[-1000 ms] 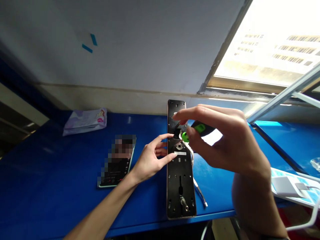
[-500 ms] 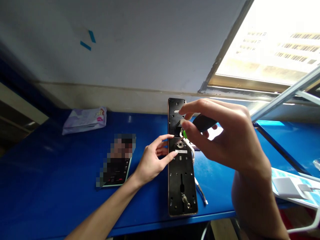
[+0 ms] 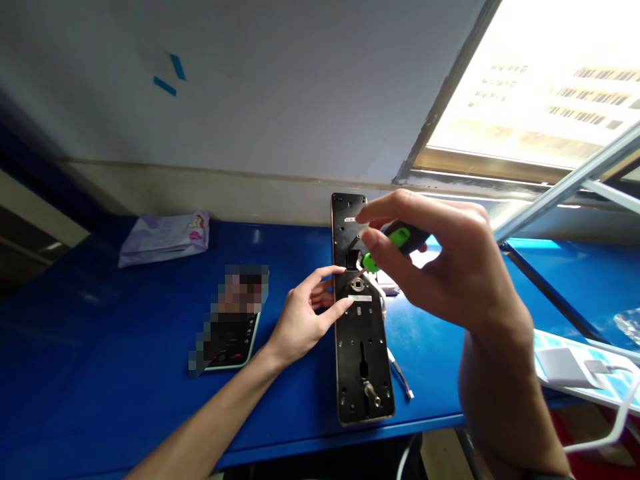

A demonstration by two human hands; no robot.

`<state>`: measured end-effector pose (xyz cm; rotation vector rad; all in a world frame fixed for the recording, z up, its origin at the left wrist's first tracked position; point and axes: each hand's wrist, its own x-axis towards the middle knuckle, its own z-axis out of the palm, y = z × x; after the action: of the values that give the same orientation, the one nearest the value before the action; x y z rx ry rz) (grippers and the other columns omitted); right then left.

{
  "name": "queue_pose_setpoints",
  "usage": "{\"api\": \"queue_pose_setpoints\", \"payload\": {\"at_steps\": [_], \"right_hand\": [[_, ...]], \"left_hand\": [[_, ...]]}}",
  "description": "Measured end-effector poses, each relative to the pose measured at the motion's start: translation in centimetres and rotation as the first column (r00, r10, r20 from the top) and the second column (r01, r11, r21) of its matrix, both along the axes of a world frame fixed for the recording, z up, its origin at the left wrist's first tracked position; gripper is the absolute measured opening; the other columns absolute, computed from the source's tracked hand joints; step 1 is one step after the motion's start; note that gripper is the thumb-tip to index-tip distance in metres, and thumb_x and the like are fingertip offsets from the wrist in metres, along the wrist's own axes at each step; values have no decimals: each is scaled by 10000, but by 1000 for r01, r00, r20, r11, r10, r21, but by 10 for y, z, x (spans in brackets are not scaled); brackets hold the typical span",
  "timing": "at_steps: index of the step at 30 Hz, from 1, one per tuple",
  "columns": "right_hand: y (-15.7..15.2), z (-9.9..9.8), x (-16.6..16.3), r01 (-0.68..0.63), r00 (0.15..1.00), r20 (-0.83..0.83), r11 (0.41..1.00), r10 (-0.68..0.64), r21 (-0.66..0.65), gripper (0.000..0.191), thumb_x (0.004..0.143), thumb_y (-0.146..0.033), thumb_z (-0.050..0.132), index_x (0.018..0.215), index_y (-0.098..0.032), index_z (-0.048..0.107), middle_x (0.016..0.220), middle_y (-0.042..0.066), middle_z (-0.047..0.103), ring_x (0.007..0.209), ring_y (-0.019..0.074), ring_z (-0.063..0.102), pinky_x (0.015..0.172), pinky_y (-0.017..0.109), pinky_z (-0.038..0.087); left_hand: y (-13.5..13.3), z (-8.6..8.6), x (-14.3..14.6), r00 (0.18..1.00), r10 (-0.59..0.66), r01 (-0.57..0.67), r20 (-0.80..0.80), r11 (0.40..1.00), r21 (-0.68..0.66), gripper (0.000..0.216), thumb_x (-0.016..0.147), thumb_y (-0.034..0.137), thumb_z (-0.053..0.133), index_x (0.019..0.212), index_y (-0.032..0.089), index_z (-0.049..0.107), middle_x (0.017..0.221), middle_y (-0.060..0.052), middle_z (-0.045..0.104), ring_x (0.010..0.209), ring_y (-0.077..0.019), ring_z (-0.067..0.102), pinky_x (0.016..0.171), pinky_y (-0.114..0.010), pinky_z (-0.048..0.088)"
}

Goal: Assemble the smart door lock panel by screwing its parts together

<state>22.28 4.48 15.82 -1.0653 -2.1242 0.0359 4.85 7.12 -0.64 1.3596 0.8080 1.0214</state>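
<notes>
A long black lock panel (image 3: pixel 361 347) with a copper-coloured rim lies lengthwise on the blue table (image 3: pixel 125 373). My left hand (image 3: pixel 303 320) rests at its left edge, thumb and forefinger touching the panel's side, other fingers spread. My right hand (image 3: pixel 440 267) hovers over the panel's upper half, its fingers closed round a green and black screwdriver (image 3: pixel 395 243) whose tip points at the panel near a small square opening. A white cable (image 3: pixel 395 363) runs out from under the panel to the right.
A phone (image 3: pixel 227 327) lies left of the panel, and a pale tissue pack (image 3: pixel 163 237) sits at the back left by the wall. A white charger on a light blue box (image 3: pixel 575 367) is at the right. A window frame rises at the upper right.
The right hand has turned the screwdriver between its fingers, so the green part of the handle hid and shows again. The left hand has stayed at the panel's edge.
</notes>
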Motion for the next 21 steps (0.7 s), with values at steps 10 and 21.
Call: {"api": "queue_pose_setpoints", "payload": {"at_steps": [10,21], "right_hand": [[-6,-1,4,-171,984,33,985,172,-37,350,1042,-138,561,1352,-227,698,961,-5,813,697,96,713,684,238,587],[-9,-3,-8,89,995,34,993,-92,72,150,1035,-317,669,1010,-205,767,725,-11,752,531,90,588,544,255,486]], "left_hand": [[0,-1,-1,1000,-5,5,14,1000,4,526,861,326,852,1317,190,628,1195,-96,827,1067,-273,814,969,-373,662],[0,-3,0,1000,17,-17,-26,1000,5,565,866,335,841,1368,219,609,1201,-86,810,1074,-264,805,952,-366,665]]}}
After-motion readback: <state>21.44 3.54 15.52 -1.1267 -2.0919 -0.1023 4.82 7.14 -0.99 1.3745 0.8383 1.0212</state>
